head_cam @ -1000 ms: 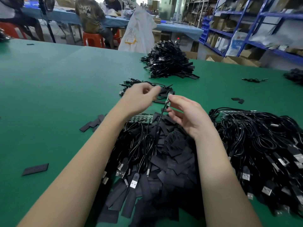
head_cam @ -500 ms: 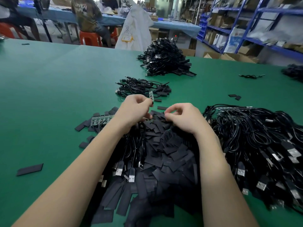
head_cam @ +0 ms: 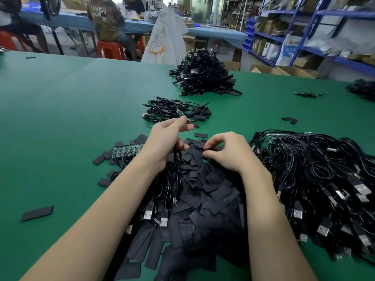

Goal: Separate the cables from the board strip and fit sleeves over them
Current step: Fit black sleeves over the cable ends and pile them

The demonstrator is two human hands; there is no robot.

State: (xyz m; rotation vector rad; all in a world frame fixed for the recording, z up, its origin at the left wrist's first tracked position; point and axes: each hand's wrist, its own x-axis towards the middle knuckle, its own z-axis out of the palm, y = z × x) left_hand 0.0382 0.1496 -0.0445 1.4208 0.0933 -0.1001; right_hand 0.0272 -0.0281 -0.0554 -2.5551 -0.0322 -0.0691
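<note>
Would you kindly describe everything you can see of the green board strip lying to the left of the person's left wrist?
The board strip is a narrow green circuit panel lying flat on the green table, made up of a row of small board segments side by side. Thin black cables run off its near edge toward the pile. Flat black sleeves lie around its ends, some touching it. Its right end disappears behind the left hand, which holds a separate cable; whether the hand touches the strip cannot be told.

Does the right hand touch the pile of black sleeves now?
Touching. The head view shows the right hand with curled fingers pinching a piece on top of the pile of black sleeves.
</note>
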